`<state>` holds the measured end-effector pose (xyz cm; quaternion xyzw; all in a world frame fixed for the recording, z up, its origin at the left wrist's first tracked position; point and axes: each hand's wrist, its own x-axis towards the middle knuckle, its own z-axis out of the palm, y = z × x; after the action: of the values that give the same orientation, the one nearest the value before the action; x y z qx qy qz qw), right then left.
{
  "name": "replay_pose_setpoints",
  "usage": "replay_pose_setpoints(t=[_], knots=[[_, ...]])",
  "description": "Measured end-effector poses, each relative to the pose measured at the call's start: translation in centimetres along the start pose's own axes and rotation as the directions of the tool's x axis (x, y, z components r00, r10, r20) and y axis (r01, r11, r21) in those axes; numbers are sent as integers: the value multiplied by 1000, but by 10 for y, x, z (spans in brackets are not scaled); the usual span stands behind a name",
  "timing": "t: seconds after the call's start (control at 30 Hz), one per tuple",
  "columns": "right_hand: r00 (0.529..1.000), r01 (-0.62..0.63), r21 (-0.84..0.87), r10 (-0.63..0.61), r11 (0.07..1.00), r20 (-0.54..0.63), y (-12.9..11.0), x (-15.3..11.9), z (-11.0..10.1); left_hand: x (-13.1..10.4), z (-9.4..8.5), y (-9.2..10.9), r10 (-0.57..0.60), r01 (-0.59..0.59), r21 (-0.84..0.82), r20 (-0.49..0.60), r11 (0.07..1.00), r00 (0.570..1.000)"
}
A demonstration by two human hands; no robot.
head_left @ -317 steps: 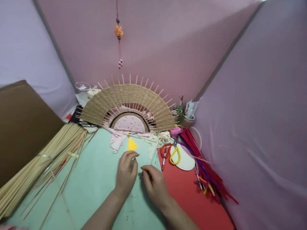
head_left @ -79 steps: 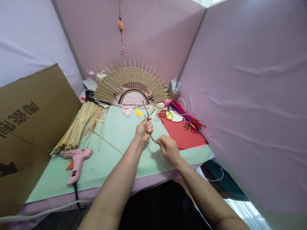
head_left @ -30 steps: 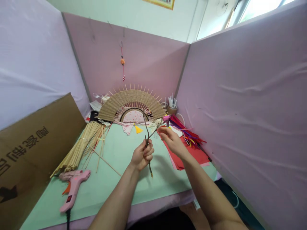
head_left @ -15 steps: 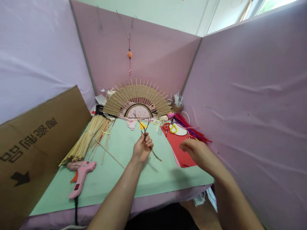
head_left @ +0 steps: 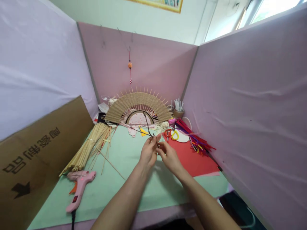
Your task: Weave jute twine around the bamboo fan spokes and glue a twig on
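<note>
A thin forked brown twig [head_left: 148,127] stands up from my two hands over the middle of the table. My left hand [head_left: 149,152] is closed round its lower part. Right beside it, my right hand [head_left: 168,156] pinches the twig's lower end with thumb and fingers. The fingers cover that end of the twig. Behind the hands stands a half-round woven fan shape [head_left: 139,97] with sticks poking out along its outer edge.
At left lie a bundle of pale sticks [head_left: 90,143], a pink glue gun [head_left: 80,188] and a cardboard sheet [head_left: 45,150]. To the right are red paper [head_left: 192,159], yellow-handled scissors [head_left: 175,134] and coloured pipe cleaners [head_left: 195,137]. Cloth-covered panels enclose the green tabletop [head_left: 115,191].
My right hand has come left from over the red paper and taken hold of the twig. The left hand has shifted slightly right, turning the twig. The view has tilted up a little.
</note>
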<state>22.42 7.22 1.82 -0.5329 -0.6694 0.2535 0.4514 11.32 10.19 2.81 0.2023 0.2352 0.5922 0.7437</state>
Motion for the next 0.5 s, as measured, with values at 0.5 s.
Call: replay_pose_setpoints(t=[0.5], knots=[[927,136,-320,-235,937,-293,51,253,-10,177,-37,83,165,-26,259,-533,966,830]])
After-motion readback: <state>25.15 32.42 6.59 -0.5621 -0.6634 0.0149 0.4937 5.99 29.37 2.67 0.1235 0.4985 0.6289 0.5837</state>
